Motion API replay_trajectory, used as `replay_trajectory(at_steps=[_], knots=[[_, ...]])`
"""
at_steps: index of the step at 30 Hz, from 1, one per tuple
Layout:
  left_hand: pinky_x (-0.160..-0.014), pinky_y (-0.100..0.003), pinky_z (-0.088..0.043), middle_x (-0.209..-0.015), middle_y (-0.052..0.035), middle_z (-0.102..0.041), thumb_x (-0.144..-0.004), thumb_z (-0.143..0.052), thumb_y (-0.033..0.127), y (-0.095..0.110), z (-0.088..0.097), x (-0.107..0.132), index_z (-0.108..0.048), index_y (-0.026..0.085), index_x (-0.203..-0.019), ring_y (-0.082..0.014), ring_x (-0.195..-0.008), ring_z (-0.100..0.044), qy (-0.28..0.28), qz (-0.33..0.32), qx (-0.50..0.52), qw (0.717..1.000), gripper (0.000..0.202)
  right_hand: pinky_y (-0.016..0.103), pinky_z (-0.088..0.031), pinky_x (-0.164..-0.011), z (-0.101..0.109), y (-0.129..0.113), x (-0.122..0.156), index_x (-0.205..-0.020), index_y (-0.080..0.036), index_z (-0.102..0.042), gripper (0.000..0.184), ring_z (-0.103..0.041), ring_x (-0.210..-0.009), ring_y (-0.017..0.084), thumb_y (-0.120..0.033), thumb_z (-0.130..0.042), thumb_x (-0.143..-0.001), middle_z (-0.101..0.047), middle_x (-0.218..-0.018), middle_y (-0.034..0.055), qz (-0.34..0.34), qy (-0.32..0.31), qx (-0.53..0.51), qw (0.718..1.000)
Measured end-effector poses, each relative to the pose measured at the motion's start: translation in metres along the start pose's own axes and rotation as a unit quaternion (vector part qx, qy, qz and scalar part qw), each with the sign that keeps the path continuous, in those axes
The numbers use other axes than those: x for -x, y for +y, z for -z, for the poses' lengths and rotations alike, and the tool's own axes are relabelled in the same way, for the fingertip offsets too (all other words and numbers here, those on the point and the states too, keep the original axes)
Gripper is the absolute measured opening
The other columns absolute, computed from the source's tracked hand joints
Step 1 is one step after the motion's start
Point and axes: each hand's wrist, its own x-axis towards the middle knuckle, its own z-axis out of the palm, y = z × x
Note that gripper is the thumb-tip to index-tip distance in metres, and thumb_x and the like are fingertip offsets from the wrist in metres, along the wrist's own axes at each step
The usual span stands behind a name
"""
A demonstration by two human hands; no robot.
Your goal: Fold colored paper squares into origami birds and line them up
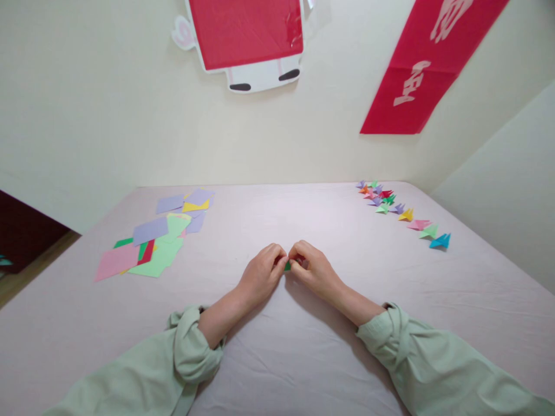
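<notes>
A small piece of green paper (287, 266) shows between my hands at the middle of the table, mostly covered by my fingers. My left hand (263, 270) pinches it from the left, thumb and fingertips pressed together. From the other side my right hand (315, 270) closes on it in the same kind of pinch. The fingertips of both hands nearly meet. How the paper is folded is hidden.
Loose coloured paper sheets (150, 232) lie overlapping on the left of the pale cloth-covered table (269, 370). Several folded paper figures (429, 231) stand in a slanting row at the right. Behind is a wall (269, 138) with red decorations (251, 32).
</notes>
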Motion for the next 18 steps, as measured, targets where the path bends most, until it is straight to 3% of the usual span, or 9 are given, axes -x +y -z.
replay_trajectory(at_steps=[5, 11, 18], knots=[[-0.068, -0.028, -0.04, -0.077, -0.0011, -0.055, -0.089, -0.045, 0.019, 0.0, 0.001, 0.001, -0.052, 0.02, -0.078, -0.0159, -0.073, -0.051, -0.008, -0.014, -0.008, 1.0, 0.013, 0.026, -0.035, -0.063, -0.001, 0.003, -0.001, -0.072, -0.021, -0.049, 0.011, -0.046, -0.068, 0.014, -0.012, -0.052, -0.078, -0.051, -0.073, -0.0015, 0.003, -0.006, 0.008, 1.0], [-0.067, -0.027, -0.039, -0.076, -0.0009, -0.054, -0.088, -0.045, 0.019, 0.003, 0.001, 0.0, -0.052, 0.019, -0.076, -0.0152, -0.073, -0.049, 0.022, 0.001, 0.019, 1.0, 0.014, 0.025, -0.035, -0.063, -0.001, 0.006, -0.004, -0.072, -0.021, -0.05, 0.009, -0.047, -0.067, 0.014, -0.013, -0.05, -0.076, -0.052, -0.073, -0.0019, -0.016, 0.005, 0.011, 1.0], [-0.061, -0.023, -0.04, -0.069, 0.0023, -0.052, -0.087, -0.049, 0.026, -0.01, 0.003, -0.003, -0.051, 0.018, -0.074, -0.0116, -0.065, -0.049, 0.096, 0.097, 0.132, 0.982, 0.016, 0.027, -0.035, -0.06, 0.013, 0.026, -0.006, -0.074, -0.02, -0.051, 0.009, -0.046, -0.062, 0.014, -0.012, -0.047, -0.075, -0.049, -0.067, -0.003, -0.07, 0.084, -0.001, 0.994]])
